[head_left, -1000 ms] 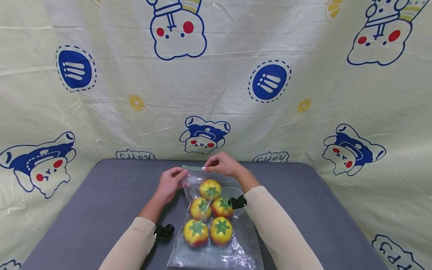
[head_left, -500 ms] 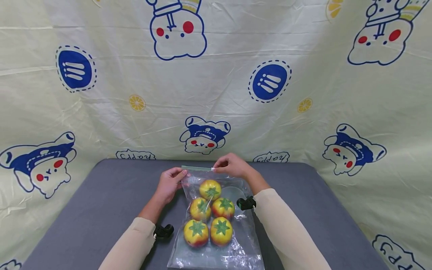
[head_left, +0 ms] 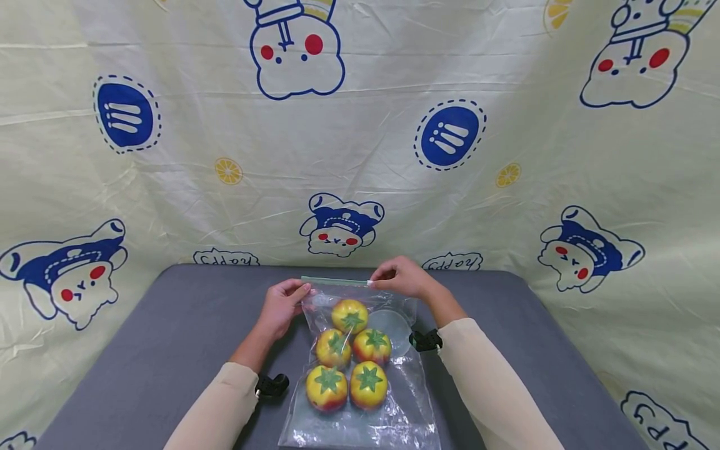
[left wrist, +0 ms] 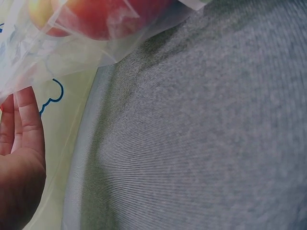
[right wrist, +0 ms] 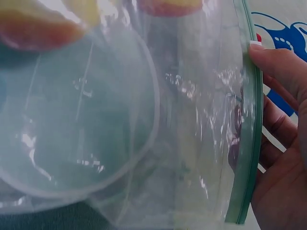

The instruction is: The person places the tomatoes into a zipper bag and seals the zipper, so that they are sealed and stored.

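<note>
A clear zip bag (head_left: 402,400) lies on the grey table with several yellow-red tomato-like fruits (head_left: 368,385) inside, each with a green star-shaped top. Along its far edge runs a green zip strip (head_left: 332,281). My left hand (head_left: 281,306) pinches the bag's far left corner between thumb and fingers. With thumb and finger, my right hand (head_left: 402,277) pinches the small white slider (right wrist: 255,43) on the strip. In the right wrist view, the strip continues past the slider beside the palm. A round translucent disc shape (head_left: 390,331) shows at the bag's right side.
The grey table (head_left: 197,337) extends to both sides of the bag. Behind it hangs a pale curtain (head_left: 360,150) printed with cartoon figures and orange slices. A black wrist camera (head_left: 426,340) on the right arm hangs close over the bag's right edge.
My right hand has moved to the right along the strip, taking the white slider with it. The left hand has stayed at the corner. The fruits lie almost unchanged.
</note>
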{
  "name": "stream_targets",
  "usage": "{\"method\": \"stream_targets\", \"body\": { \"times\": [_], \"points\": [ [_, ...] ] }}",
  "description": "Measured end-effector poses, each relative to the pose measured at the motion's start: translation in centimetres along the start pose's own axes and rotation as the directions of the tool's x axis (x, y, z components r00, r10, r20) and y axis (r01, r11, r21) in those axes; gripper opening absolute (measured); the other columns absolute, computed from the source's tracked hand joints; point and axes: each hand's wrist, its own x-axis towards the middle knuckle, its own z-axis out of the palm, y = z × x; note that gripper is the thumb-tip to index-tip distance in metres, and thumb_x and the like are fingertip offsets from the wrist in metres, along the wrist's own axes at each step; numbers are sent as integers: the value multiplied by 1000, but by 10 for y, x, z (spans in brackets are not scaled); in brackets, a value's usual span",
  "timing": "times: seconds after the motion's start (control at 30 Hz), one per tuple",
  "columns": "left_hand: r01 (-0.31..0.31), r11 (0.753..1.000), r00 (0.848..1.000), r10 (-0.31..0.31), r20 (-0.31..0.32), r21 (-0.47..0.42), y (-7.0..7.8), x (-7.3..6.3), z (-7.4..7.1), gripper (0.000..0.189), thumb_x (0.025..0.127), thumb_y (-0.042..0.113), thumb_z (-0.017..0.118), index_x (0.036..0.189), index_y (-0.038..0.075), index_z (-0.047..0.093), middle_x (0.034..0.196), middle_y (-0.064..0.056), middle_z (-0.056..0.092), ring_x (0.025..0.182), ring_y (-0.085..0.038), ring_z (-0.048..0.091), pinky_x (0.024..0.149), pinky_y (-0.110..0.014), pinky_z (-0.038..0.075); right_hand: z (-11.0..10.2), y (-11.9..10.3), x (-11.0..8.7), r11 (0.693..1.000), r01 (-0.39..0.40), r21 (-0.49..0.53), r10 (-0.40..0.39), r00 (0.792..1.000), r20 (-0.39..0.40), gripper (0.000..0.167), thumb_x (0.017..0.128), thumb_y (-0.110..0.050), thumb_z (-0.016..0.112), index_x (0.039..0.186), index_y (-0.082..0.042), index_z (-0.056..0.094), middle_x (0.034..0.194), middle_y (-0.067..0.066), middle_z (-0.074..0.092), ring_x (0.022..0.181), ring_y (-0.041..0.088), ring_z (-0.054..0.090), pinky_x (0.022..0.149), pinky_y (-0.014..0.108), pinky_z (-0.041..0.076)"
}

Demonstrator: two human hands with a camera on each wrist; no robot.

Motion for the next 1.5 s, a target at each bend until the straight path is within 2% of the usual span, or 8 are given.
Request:
{"method": "stream_targets", "body": {
  "times": [0.13, 0.3, 0.43, 0.83, 1.2, 1.5],
  "points": [
    [-5, 1000, 1000, 5, 4, -12, 0, 0, 0, 21, 100, 7, 64, 111, -11, 66, 89, -1, 75, 80, -9, 73, 67, -30, 62, -4, 7, -5, 1000, -2, -6, 2, 1000, -11, 12, 93, -25, 77, 98, -15, 81, 96, 0, 76, 82, 16, 61, 72, 31, 53],
    [-11, 1000, 1000, 11, 9, -15, 0, -1, -1, 10, 101, 7, 64, 102, -1, 70, 87, 1, 75, 79, -9, 73, 66, -30, 62, -10, 14, -10, 1000, -4, -19, 4, 1000, -30, 12, 92, -25, 78, 97, -15, 81, 96, 0, 76, 83, 16, 61, 73, 32, 53],
    [-11, 1000, 1000, 11, -1, -3, 0, -1, -1, 9, 101, 8, 64, 101, 1, 70, 86, 2, 75, 77, -10, 73, 66, -31, 62, -14, 19, -14, 1000, -3, -20, 3, 999, -42, 12, 91, -26, 79, 96, -15, 81, 95, 0, 76, 83, 16, 61, 74, 32, 53],
    [5, 1000, 1000, -4, -23, 21, 1, -2, -2, 12, 100, 10, 65, 103, 0, 70, 85, 3, 72, 74, -10, 69, 66, -28, 61, -13, 32, -21, 989, 7, 145, 8, 995, -102, 17, 93, -19, 77, 101, -4, 80, 95, 11, 76, 81, 19, 62, 72, 31, 53],
    [-13, 1000, 1000, 13, -24, 6, 0, 0, -1, 15, 100, 8, 65, 108, -5, 68, 86, 2, 72, 74, -11, 69, 66, -29, 62, -13, 46, -26, 981, -41, 189, 67, 988, -137, 17, 93, -23, 76, 101, -8, 79, 96, 3, 73, 86, 19, 62, 76, 32, 54],
    [-14, 1000, 1000, 14, -21, -14, 1, 1, -3, 8, 101, 8, 64, 95, 7, 70, 84, 2, 74, 74, -10, 70, 65, -30, 62, -19, 52, -35, 969, -63, 239, 106, 979, -174, 20, 94, -22, 75, 104, -4, 77, 99, 6, 71, 88, 21, 61, 78, 36, 53]
  ]
}}
